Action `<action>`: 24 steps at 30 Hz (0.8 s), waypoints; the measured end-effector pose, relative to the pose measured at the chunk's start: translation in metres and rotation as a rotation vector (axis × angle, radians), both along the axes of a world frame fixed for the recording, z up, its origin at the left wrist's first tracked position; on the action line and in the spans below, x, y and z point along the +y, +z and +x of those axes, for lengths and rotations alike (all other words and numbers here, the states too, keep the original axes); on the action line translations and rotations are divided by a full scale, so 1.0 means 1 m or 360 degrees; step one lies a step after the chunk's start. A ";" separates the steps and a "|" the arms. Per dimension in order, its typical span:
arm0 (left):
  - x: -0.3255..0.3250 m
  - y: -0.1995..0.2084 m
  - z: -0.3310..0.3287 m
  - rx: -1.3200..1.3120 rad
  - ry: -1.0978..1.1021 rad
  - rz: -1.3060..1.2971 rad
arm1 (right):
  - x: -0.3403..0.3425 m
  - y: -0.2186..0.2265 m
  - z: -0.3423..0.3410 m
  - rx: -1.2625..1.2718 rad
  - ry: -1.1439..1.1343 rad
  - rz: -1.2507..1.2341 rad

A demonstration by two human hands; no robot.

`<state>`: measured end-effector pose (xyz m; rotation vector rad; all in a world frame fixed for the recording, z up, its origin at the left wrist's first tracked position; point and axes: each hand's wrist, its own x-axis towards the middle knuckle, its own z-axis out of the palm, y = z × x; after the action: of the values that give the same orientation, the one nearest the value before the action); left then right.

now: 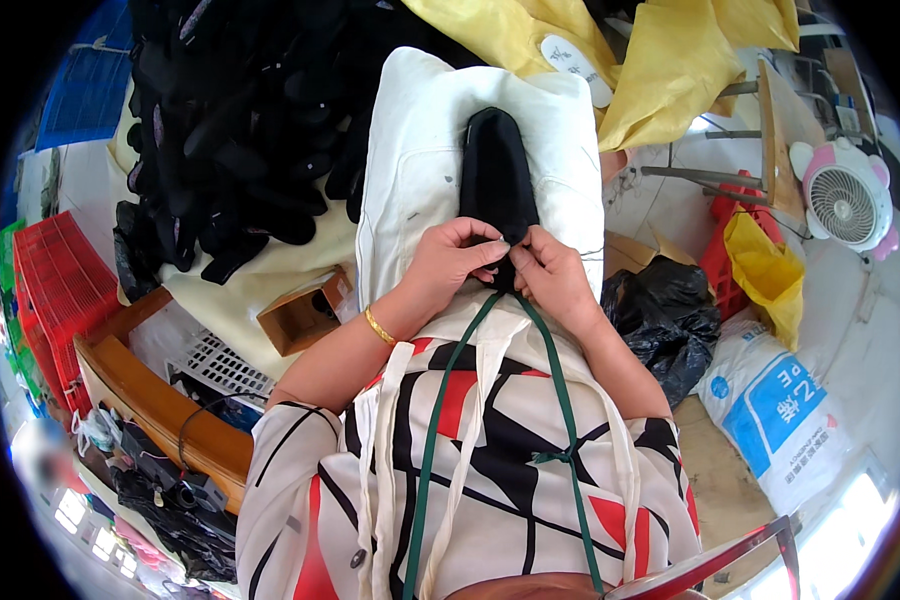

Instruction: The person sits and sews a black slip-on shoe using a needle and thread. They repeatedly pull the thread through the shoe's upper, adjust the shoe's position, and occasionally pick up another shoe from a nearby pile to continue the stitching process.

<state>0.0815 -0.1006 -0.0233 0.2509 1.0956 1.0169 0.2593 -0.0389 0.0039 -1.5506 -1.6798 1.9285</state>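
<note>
A black cloth shoe lies lengthwise on a white cushion in front of me, its rounded toe pointing away. My left hand has thumb and forefinger pinched at the shoe's near part, the other fingers curled. Right beside it, my right hand also pinches the black fabric, and the fingertips of both hands nearly meet. Anything small between the fingertips is too fine to make out. A thin dark line, perhaps thread, runs over the cushion right of my right hand. Green apron cords hang below the hands.
Many similar black shoes are heaped at the far left. A small cardboard box and a wooden frame edge are at left. On the right are a black plastic bag, a white-and-blue sack and a fan. Yellow sheeting drapes behind.
</note>
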 end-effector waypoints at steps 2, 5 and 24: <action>0.000 -0.001 0.000 0.0014 -0.0016 0.0015 | 0.000 -0.002 -0.001 -0.0022 0.0022 0.0010; -0.002 -0.001 0.001 0.0019 0.0006 0.0054 | 0.002 -0.001 -0.001 -0.0063 0.0088 0.0044; -0.007 -0.008 0.005 -0.0145 0.0151 0.0052 | -0.001 -0.007 0.003 -0.0078 0.0281 0.0291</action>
<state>0.0867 -0.1073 -0.0308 0.1785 1.0168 1.1210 0.2625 -0.0394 -0.0027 -1.4366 -2.0120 1.7664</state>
